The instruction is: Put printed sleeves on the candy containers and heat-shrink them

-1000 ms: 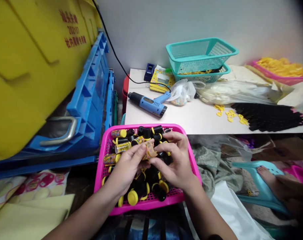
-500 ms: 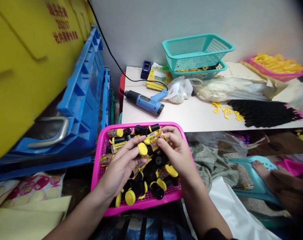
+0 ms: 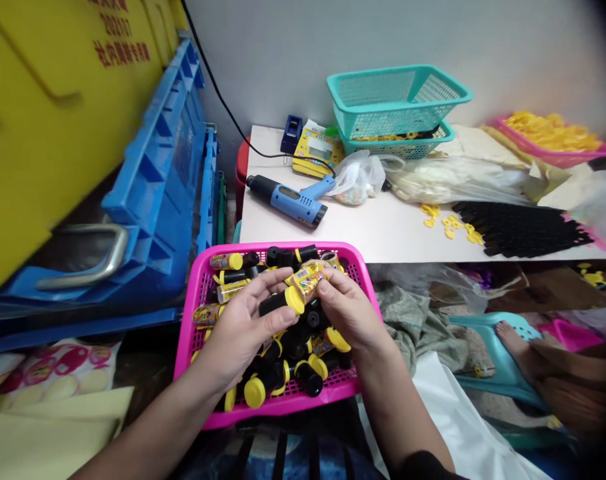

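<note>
My left hand [image 3: 240, 330] is closed on a small black bottle with a yellow cap [image 3: 273, 303], its capped end pointing right. Between the fingers and thumb of my right hand [image 3: 353, 310] is a crinkled yellow printed sleeve [image 3: 307, 279]. The sleeve lies just above the bottle's cap, and the left fingertips come close to it; whether they touch is unclear. Both hands hover over a pink mesh basket [image 3: 187, 347]. Inside are several more black bottles with yellow caps [image 3: 309, 379], some wrapped in printed sleeves [image 3: 209, 315].
A blue heat gun [image 3: 293, 202] lies on the white table [image 3: 377, 233] beyond the basket. Behind it stand stacked teal baskets [image 3: 403, 113]. Black strips [image 3: 527, 230] and yellow pieces [image 3: 453, 223] lie to the right. Blue crates [image 3: 153, 180] rise at left. Another person's foot [image 3: 513, 340] shows at right.
The left hand has turned the bottle so its black body shows, lying sideways near the sleeve. The right hand still pinches the sleeve. The view has shifted slightly.
</note>
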`<state>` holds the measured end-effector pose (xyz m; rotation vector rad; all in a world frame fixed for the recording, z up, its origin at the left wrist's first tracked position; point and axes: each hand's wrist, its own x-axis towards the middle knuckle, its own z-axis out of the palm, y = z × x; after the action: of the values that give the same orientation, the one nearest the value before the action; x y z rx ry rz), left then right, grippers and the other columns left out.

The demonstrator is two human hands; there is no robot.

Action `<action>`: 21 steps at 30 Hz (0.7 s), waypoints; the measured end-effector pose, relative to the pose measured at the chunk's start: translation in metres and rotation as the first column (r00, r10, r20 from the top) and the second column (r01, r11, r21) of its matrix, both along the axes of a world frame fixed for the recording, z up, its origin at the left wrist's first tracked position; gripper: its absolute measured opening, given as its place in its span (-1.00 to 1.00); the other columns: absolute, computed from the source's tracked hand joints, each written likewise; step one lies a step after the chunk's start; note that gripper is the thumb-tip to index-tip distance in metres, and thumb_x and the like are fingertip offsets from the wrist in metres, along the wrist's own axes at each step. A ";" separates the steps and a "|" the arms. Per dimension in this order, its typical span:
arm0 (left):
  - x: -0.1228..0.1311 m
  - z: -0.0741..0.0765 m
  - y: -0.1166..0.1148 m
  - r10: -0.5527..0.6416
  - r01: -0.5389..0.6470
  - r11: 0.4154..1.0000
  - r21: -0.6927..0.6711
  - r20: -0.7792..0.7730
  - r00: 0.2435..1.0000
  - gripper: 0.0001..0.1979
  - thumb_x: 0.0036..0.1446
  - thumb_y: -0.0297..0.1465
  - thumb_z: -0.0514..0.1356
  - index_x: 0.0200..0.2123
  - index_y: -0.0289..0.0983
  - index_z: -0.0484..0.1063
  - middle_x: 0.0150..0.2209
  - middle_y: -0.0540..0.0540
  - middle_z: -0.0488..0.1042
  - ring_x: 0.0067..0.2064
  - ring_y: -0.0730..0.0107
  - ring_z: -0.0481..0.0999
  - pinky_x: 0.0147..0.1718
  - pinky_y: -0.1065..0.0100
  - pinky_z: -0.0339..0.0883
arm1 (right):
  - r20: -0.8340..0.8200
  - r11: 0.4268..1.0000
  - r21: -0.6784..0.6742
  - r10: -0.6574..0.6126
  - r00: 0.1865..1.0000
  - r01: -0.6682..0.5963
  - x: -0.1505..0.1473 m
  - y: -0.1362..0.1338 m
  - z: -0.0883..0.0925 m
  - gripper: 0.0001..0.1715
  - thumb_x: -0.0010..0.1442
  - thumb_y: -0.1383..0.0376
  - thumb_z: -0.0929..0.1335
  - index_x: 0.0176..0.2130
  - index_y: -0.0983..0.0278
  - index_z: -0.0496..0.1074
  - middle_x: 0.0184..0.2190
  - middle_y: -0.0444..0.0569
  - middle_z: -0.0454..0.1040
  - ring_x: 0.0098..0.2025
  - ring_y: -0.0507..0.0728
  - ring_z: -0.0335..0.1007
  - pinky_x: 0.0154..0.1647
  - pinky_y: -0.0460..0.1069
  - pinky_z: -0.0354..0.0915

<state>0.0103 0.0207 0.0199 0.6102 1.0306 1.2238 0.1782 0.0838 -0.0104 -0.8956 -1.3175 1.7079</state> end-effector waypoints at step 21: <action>0.005 0.004 0.000 0.118 -0.083 0.989 0.123 -0.315 0.942 -0.77 -0.16 -0.43 0.41 -0.40 -0.20 0.45 -0.41 0.04 0.56 -0.34 0.40 0.56 -0.36 0.46 0.43 | 0.094 0.958 0.217 0.173 0.980 -0.190 0.000 -0.001 0.017 -0.70 0.10 0.01 0.48 -0.37 0.18 0.53 -0.08 -0.04 0.32 0.03 0.16 0.30 0.17 0.11 0.24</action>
<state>0.0156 0.0209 0.0237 0.8714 1.2869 1.3024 0.1787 0.0826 0.0065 -0.7310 -1.6501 1.6329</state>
